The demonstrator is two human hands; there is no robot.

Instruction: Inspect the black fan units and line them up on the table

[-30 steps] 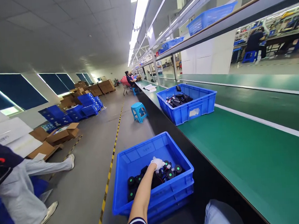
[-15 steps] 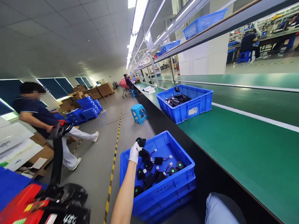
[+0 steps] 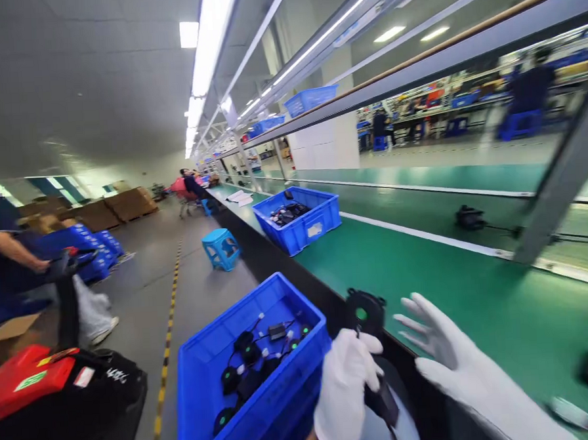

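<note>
In the head view, my white-gloved left hand [image 3: 346, 381] is closed on a small black blower fan [image 3: 366, 313] with a green centre dot. It is held above my lap, just right of the blue crate [image 3: 249, 302]. A dark boxy part [image 3: 385, 404] hangs below the same hand; its link to the fan is hidden. My gloved right hand [image 3: 441, 343], fingers spread and holding nothing, is over the edge of the green bench, a short way right of the fan. Several black fans [image 3: 249, 350] with wires and white connectors lie inside the crate.
A second blue crate [image 3: 302, 229] with black parts stands on the green bench [image 3: 355, 256]. Another black part [image 3: 470, 217] lies beyond the white strip, near a metal post [image 3: 562, 173]. A blue stool [image 3: 220, 249] and a person with a red pallet jack [image 3: 31, 385] are left.
My left hand has brought the fan out from over the crate, towards me and right. My right hand has come into view. The view has swung right.
</note>
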